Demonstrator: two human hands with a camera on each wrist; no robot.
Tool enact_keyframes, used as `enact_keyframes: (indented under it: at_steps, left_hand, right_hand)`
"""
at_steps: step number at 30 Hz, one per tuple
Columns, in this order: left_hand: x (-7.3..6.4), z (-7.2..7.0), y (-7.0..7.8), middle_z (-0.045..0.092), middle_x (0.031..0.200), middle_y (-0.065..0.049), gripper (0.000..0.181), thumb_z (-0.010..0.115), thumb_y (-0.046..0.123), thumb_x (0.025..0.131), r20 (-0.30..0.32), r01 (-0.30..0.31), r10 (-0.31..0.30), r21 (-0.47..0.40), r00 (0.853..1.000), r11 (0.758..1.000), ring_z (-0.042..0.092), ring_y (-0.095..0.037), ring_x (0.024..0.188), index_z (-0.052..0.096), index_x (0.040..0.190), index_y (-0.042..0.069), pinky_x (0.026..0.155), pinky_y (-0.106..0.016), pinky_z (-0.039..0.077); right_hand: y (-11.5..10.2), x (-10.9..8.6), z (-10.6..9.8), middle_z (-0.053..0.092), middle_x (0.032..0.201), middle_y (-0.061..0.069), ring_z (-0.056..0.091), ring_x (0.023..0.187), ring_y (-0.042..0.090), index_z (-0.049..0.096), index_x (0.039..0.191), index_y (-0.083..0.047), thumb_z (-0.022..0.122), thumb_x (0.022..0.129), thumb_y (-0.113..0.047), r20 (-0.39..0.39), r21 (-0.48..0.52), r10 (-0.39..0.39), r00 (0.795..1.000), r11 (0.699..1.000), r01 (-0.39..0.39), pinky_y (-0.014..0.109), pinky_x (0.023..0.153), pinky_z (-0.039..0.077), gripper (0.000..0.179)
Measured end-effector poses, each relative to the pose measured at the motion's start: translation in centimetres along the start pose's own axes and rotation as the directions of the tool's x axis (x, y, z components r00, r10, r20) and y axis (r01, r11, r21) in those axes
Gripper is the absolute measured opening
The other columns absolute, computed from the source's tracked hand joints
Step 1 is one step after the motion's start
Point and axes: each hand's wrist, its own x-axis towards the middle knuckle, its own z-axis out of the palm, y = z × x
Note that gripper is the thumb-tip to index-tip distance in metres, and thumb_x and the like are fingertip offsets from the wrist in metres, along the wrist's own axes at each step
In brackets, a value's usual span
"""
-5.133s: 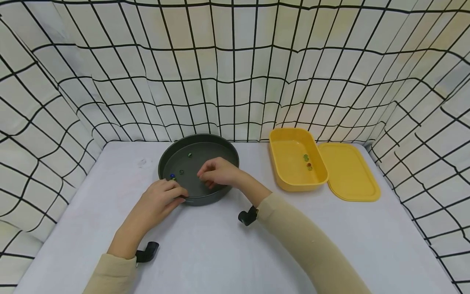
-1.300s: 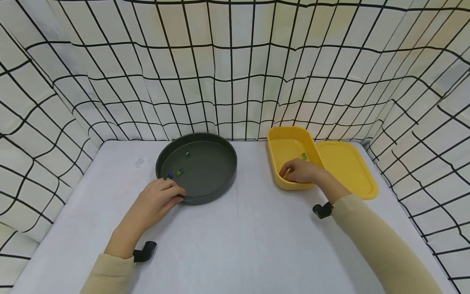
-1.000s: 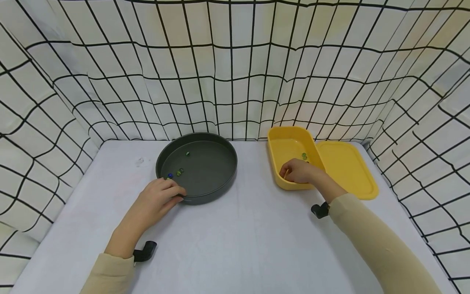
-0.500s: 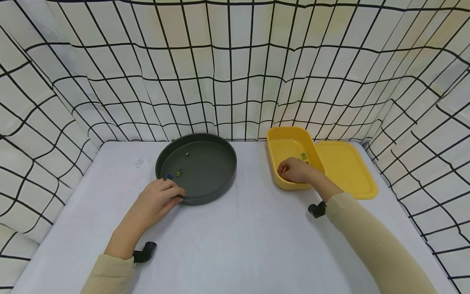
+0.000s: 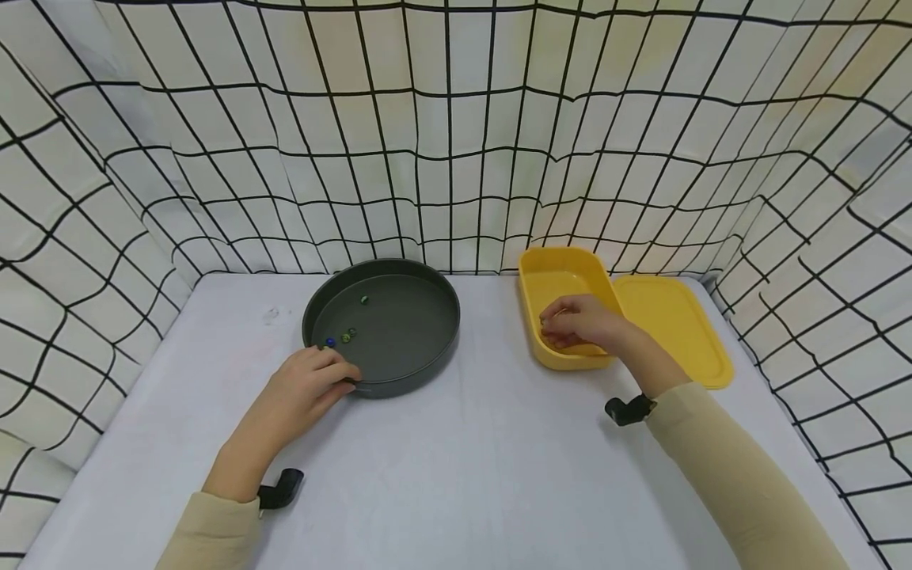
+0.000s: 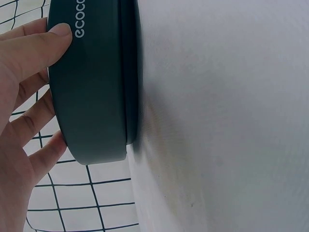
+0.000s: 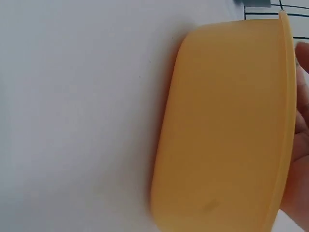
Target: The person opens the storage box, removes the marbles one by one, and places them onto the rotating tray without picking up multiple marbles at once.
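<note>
Across the lower frame spreads a white table [image 5: 456, 483], walled in by black mesh [image 5: 449, 150]. Left of centre, the left hand [image 5: 306, 388] grips a dark round pan [image 5: 406, 340] with marbles [image 5: 346, 338] inside; right of centre, the right hand [image 5: 583, 323] bends its fingers over a yellow tub [image 5: 563, 281], its hold unclear.

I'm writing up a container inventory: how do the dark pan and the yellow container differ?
The dark pan is round, while the yellow container is oblong with rounded corners. The left hand holds the dark pan by its edge; the right hand is at the yellow container's opening. Both are open-topped and stand on the white table.
</note>
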Motion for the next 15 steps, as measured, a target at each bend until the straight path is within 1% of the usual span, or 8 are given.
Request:
enact_keyframes:
  at_steps: [1, 2, 3, 5, 7, 9, 10, 15]
  left_hand:
    - [-0.02, 0.00, -0.02, 0.064, 0.089, 0.007, 0.027, 0.085, 0.004, 0.074, -0.002, 0.000, 0.000, 0.002, 1.000, 1.000, 0.055, -0.012, 0.077, 0.073, 0.094, 0.018, 0.069, -0.033, 0.045]
    - [-0.04, 0.02, -0.04, 0.064, 0.088, 0.007, 0.027, 0.085, 0.004, 0.074, -0.003, -0.001, 0.001, 0.002, 1.000, 1.000, 0.055, -0.012, 0.077, 0.074, 0.094, 0.018, 0.069, -0.033, 0.045]
    - [-0.05, 0.04, -0.06, 0.064, 0.088, 0.007, 0.027, 0.085, 0.004, 0.074, -0.004, 0.000, 0.000, 0.001, 1.000, 1.000, 0.055, -0.012, 0.077, 0.074, 0.094, 0.018, 0.069, -0.033, 0.045]
    - [-0.10, 0.09, -0.10, 0.064, 0.088, 0.007, 0.027, 0.085, 0.004, 0.074, -0.003, 0.000, 0.000, 0.000, 1.000, 1.000, 0.055, -0.011, 0.077, 0.074, 0.094, 0.018, 0.069, -0.033, 0.045]
    - [-0.12, 0.13, -0.12, 0.064, 0.088, 0.007, 0.026, 0.085, 0.004, 0.074, -0.003, 0.001, -0.001, 0.001, 1.000, 1.000, 0.055, -0.011, 0.077, 0.074, 0.094, 0.018, 0.068, -0.033, 0.045]
    - [-0.10, 0.15, -0.11, 0.064, 0.088, 0.007, 0.027, 0.085, 0.004, 0.074, -0.004, 0.000, 0.000, 0.001, 1.000, 1.000, 0.054, -0.011, 0.076, 0.074, 0.094, 0.018, 0.068, -0.032, 0.045]
    - [-0.10, 0.14, -0.11, 0.064, 0.088, 0.007, 0.027, 0.085, 0.004, 0.074, -0.003, 0.000, 0.000, 0.001, 1.000, 1.000, 0.054, -0.011, 0.076, 0.073, 0.094, 0.018, 0.068, -0.032, 0.044]
    - [-0.06, 0.12, -0.12, 0.064, 0.088, 0.007, 0.027, 0.085, 0.003, 0.074, -0.004, -0.004, 0.004, -0.004, 1.000, 1.000, 0.053, -0.011, 0.076, 0.074, 0.094, 0.018, 0.068, -0.032, 0.044]
  right_hand:
    - [-0.01, 0.01, -0.05, 0.068, 0.108, 0.013, 0.069, 0.091, 0.021, 0.054, 0.125, 0.004, 0.060, 0.100, -0.013, 0.006, 0.087, 0.005, 1.000, 0.996, -0.005, 0.032, 0.084, 0.058, 0.031]
    - [-0.01, 0.03, -0.12, 0.069, 0.108, 0.013, 0.070, 0.092, 0.020, 0.052, 0.127, 0.005, 0.058, 0.101, -0.011, 0.013, 0.169, 0.005, 1.000, 0.986, -0.007, 0.031, 0.085, 0.058, 0.032]
    - [0.00, 0.04, -0.19, 0.069, 0.108, 0.012, 0.071, 0.092, 0.019, 0.050, 0.129, 0.005, 0.058, 0.101, -0.009, 0.016, 0.252, 0.011, 1.000, 0.968, -0.015, 0.031, 0.085, 0.058, 0.032]
    - [0.00, 0.00, -0.33, 0.070, 0.107, 0.010, 0.072, 0.092, 0.018, 0.049, 0.130, 0.005, 0.057, 0.101, -0.007, 0.024, 0.399, 0.017, 1.000, 0.916, -0.025, 0.029, 0.085, 0.057, 0.032]
    - [-0.03, -0.03, -0.44, 0.070, 0.107, 0.010, 0.072, 0.093, 0.018, 0.049, 0.130, 0.004, 0.057, 0.101, -0.005, 0.027, 0.494, 0.020, 0.999, 0.869, -0.031, 0.028, 0.086, 0.057, 0.032]
    - [-0.07, -0.07, -0.47, 0.071, 0.107, 0.010, 0.072, 0.094, 0.018, 0.049, 0.130, 0.003, 0.058, 0.100, -0.005, 0.021, 0.536, 0.021, 1.000, 0.844, -0.029, 0.028, 0.086, 0.056, 0.032]
    - [-0.10, -0.10, -0.45, 0.071, 0.107, 0.010, 0.072, 0.094, 0.018, 0.049, 0.131, 0.004, 0.058, 0.101, -0.005, 0.021, 0.548, 0.017, 1.000, 0.836, -0.026, 0.027, 0.086, 0.056, 0.033]
    - [-0.54, -0.26, -0.10, 0.071, 0.106, 0.010, 0.072, 0.094, 0.019, 0.047, 0.134, 0.006, 0.060, 0.100, -0.008, 0.014, 0.555, 0.003, 1.000, 0.832, -0.010, 0.028, 0.086, 0.057, 0.039]
